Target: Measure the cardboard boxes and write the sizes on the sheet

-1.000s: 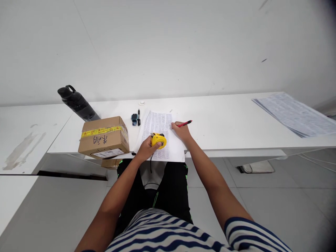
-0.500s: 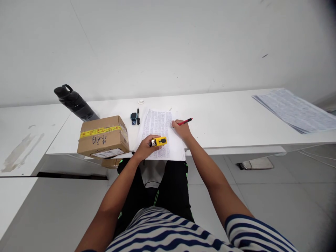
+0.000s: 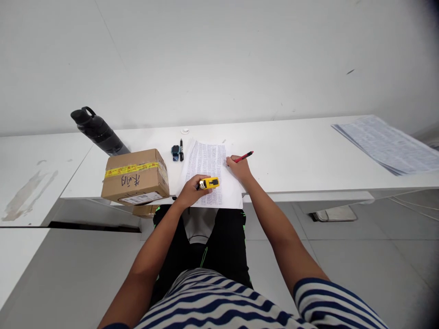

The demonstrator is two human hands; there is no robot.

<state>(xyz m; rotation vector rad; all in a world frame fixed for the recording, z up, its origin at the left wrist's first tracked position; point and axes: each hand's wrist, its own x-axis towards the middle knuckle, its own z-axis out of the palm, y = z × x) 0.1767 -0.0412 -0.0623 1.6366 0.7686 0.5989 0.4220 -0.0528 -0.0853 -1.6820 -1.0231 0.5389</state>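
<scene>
My left hand (image 3: 191, 192) is closed around a yellow and black tape measure (image 3: 209, 183), held over the lower part of a printed sheet (image 3: 206, 160). Dense columns of small text fill the sheet, too small to read, with a blank strip down its right side. On that blank strip rests my right hand (image 3: 239, 169), its fingers pinched on a red pen (image 3: 244, 156). The pen slants up to the right; its tip is hidden by my fingers. More white paper shows under the printed sheet, at the table's front edge.
Left of the paper lie a black pen (image 3: 181, 150) and a small dark watch-like item (image 3: 175, 152). A taped cardboard box (image 3: 133, 178) overhangs the front edge, with a black bottle (image 3: 101, 132) behind it. Printed sheets (image 3: 391, 144) lie at the table's (image 3: 295, 151) right end.
The view has shifted very slightly. Both hands keep nearly the same place over the paper, the left still on the tape measure and the right still on the red pen.
</scene>
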